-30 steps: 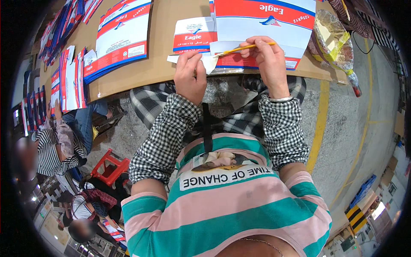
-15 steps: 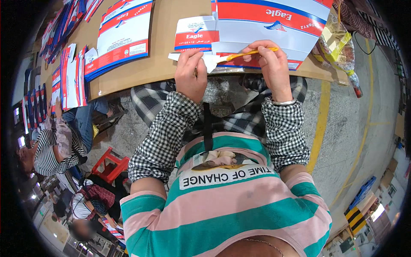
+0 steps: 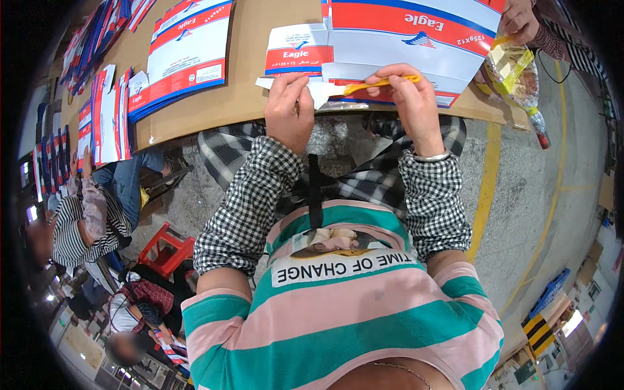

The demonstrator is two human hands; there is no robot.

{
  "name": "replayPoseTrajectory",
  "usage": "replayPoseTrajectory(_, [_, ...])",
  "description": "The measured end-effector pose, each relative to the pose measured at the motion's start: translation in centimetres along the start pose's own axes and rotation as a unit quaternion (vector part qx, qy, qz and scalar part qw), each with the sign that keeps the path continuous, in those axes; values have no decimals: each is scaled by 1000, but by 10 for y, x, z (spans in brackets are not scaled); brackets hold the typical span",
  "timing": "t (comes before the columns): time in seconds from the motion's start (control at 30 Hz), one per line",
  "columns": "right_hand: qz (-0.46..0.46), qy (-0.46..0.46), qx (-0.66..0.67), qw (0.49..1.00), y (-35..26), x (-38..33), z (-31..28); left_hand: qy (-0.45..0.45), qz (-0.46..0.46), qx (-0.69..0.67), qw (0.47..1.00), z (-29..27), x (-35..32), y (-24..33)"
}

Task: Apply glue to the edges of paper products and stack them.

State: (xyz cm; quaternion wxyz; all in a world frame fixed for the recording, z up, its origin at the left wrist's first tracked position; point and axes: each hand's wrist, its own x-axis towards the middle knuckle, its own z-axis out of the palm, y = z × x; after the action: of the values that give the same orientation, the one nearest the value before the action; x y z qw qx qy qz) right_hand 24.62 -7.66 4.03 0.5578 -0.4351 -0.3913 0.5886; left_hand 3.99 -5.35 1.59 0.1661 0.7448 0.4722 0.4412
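Note:
Flattened cardboard cartons [image 3: 403,62], white with red and blue bands, lie in front of me on the table. My left hand [image 3: 289,110] is closed, fingers and thumb pinching a plain white flap [image 3: 319,93] at the near edge of a carton. In my right hand [image 3: 411,107] is a slim brush with a yellow handle [image 3: 359,86], gripped between thumb and fingers. Its pale tip points left and rests at or just over the flap's right side; exact contact cannot be made out.
A stack of flat cartons [image 3: 188,58] lies on the left of the table [image 3: 250,107]. At the right edge stands a clear container with yellow tape [image 3: 517,71], with another person's hand [image 3: 518,19] above it. Another worker [image 3: 91,221] sits at left near a red stool [image 3: 166,253].
The brush tip has shifted slightly right along the flap. Another person's hand has come into view at the upper right. My left hand has barely moved.

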Motion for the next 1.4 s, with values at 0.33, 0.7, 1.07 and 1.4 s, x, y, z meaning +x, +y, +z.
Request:
replayPoseTrajectory(0.33, [-27,30,28,999,1,-3,1,5,-13,4,1000,1,2,-1])
replayPoseTrajectory(0.7, [-38,-5,-15,999,-3,-2,6,3,-9,4,1000,2,4,-4])
replayPoseTrajectory(1.07, [-37,-34,-61,997,-11,-7,11,-15,-28,-12,999,0,6,-4])
replayPoseTrajectory(1.4, [-24,-29,-86,996,-12,-9,14,-5,-26,-10,1000,1,6,-6])
